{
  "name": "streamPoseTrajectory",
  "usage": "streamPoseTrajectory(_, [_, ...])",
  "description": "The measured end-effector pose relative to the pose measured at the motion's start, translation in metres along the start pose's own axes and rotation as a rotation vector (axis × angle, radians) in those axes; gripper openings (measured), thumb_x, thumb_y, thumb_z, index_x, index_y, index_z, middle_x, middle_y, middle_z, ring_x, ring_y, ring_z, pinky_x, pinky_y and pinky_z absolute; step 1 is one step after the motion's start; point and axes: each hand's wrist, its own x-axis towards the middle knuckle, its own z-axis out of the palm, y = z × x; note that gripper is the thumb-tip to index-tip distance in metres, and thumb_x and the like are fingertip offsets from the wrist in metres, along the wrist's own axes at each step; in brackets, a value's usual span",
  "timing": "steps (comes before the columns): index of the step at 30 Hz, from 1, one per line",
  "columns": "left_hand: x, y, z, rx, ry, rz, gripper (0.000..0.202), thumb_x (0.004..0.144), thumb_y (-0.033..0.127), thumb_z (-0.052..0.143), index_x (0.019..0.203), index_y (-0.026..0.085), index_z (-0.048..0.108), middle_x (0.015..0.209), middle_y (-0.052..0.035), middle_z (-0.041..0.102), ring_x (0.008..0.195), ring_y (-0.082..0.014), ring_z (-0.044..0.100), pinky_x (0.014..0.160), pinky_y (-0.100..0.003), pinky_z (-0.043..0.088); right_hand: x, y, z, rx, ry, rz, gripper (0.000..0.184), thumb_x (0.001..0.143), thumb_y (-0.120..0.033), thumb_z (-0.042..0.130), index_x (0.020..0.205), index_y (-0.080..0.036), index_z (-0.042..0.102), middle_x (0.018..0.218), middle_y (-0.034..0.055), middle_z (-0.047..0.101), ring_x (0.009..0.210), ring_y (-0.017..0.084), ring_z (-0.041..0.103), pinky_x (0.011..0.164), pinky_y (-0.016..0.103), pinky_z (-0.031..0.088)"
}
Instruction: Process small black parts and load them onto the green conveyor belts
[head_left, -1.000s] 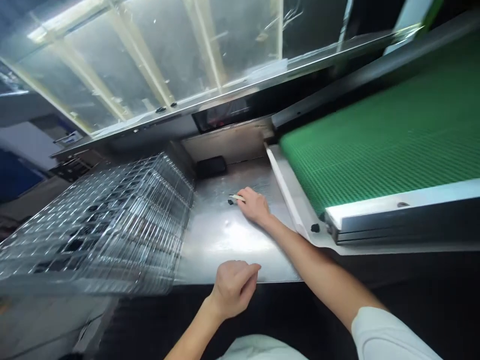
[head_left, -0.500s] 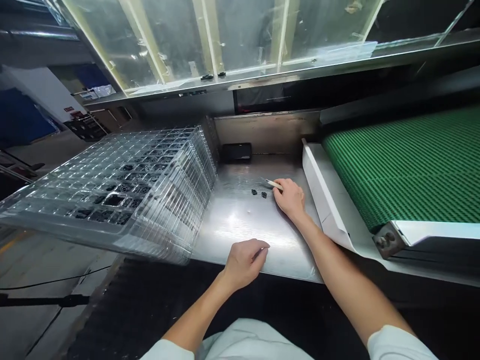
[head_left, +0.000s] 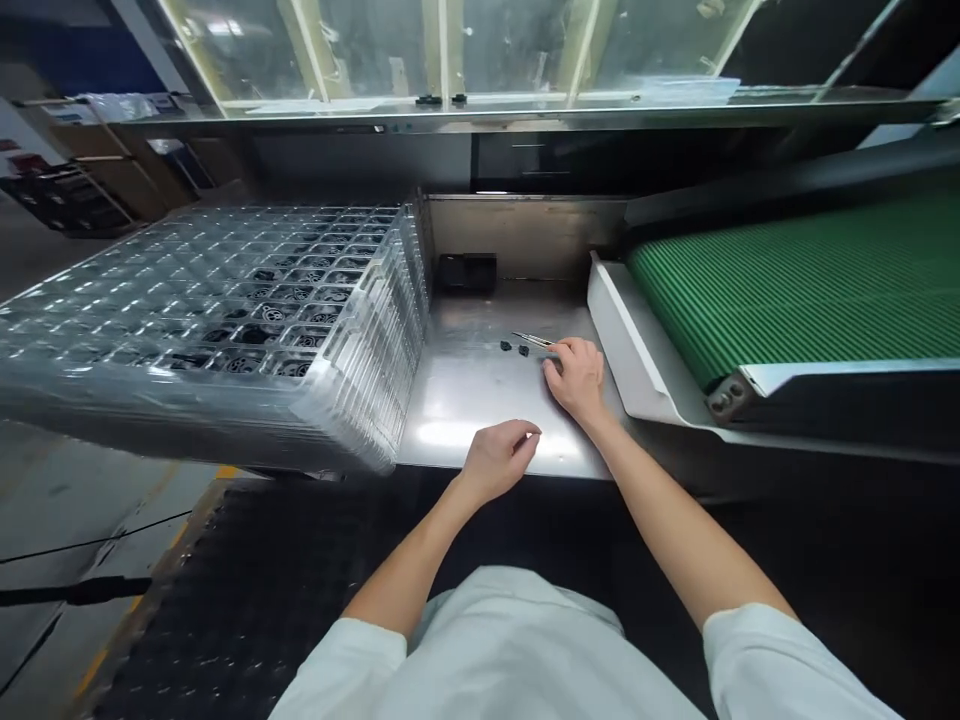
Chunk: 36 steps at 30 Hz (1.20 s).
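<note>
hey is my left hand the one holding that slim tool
No, the slim tool sticks out from the right hand, while the left hand is near the front edge of the metal surface.

The right hand (head_left: pixel 577 378) holds a slim pointed tool (head_left: pixel 531 340) beside 2 small black parts (head_left: pixel 523 351) on the metal worktop (head_left: pixel 465 400); the left hand (head_left: pixel 495 462) curls loosely near the front edge. Stacked clear trays (head_left: pixel 360 365) stand at left, a green conveyor belt (head_left: pixel 810 270) at right.
</note>
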Motion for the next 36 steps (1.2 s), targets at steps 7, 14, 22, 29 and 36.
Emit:
streamPoseTrajectory(7, [0.003,-0.002,-0.005,-0.114,-0.04,-0.034,0.018,0.099,0.026,0.058,0.097,0.022,0.075,0.084,-0.0003,0.074,0.075,-0.0137,0.065,0.071,-0.025,0.046,-0.102,-0.012,-0.052,0.074,0.051,0.049,0.029,0.101,-0.034,0.051,0.115,-0.02,0.071,0.121,0.0133,0.067,0.117,0.031,0.057,0.101,0.043,0.044])
streamPoseTrajectory(14, [0.003,-0.004,-0.007,-0.15,-0.057,-0.027,0.02,0.099,0.03,0.056,0.096,0.02,0.074,0.082,-0.0018,0.072,0.071,-0.0139,0.062,0.068,-0.026,0.046,-0.233,0.012,-0.1,-0.025,0.292,0.236,0.026,0.104,-0.037,0.053,0.11,-0.021,0.073,0.115,0.0136,0.07,0.113,0.031,0.063,0.103,0.049,0.047])
streamPoseTrajectory(22, [0.0,-0.002,-0.012,-0.143,-0.09,-0.034,0.022,0.098,0.036,0.058,0.097,0.021,0.074,0.079,-0.0013,0.07,0.073,-0.0151,0.066,0.069,-0.026,0.048,-0.335,0.032,-0.158,-0.253,0.53,0.595,0.032,0.1,-0.045,0.054,0.111,-0.021,0.072,0.113,0.0183,0.07,0.112,0.035,0.065,0.103,0.053,0.051])
streamPoseTrajectory(29, [-0.001,-0.005,-0.015,-0.197,-0.118,-0.05,0.029,0.098,0.044,0.059,0.098,0.02,0.075,0.084,-0.0025,0.072,0.074,-0.0155,0.067,0.073,-0.027,0.051,-0.386,0.015,-0.192,-0.356,0.691,0.684,0.03,0.097,-0.047,0.06,0.106,-0.022,0.074,0.106,0.0189,0.069,0.097,0.035,0.069,0.083,0.048,0.059])
streamPoseTrajectory(36, [0.002,-0.006,-0.017,-0.087,-0.2,-0.063,0.036,0.099,0.05,0.055,0.096,0.021,0.075,0.087,-0.0036,0.075,0.076,-0.018,0.067,0.073,-0.029,0.05,-0.42,0.007,-0.253,-0.581,0.885,0.73,0.039,0.089,-0.052,0.062,0.094,-0.016,0.077,0.091,0.0171,0.07,0.079,0.034,0.067,0.067,0.049,0.056])
